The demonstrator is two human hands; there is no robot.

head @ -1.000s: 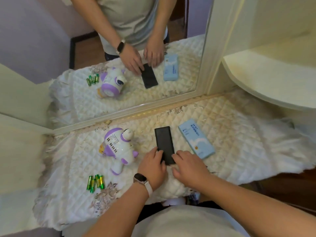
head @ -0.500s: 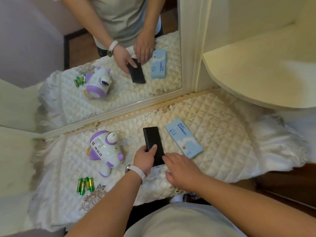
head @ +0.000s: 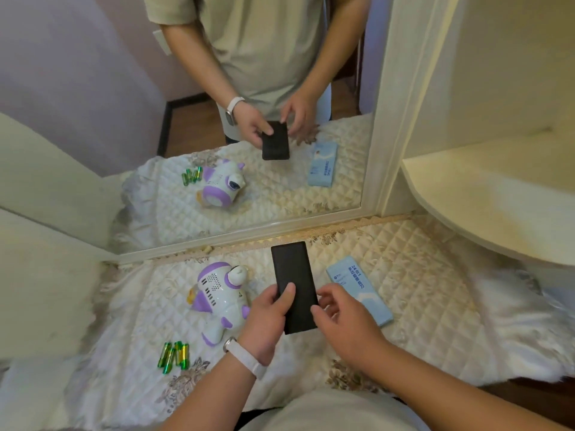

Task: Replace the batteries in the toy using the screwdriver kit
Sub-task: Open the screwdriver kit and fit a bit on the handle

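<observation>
left hand (head: 267, 318) grips the flat black rectangular screwdriver case (head: 292, 275), likely steadying it for opening; right hand (head: 345, 321) curls at its right edge, grip unclear. white-and-purple plastic toy (head: 217, 298) lies just left.

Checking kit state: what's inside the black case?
Nothing shows: the black case is closed, plain top up. The left hand grips its left edge, thumb on top; the right hand holds its right edge. Contents are hidden.
</observation>
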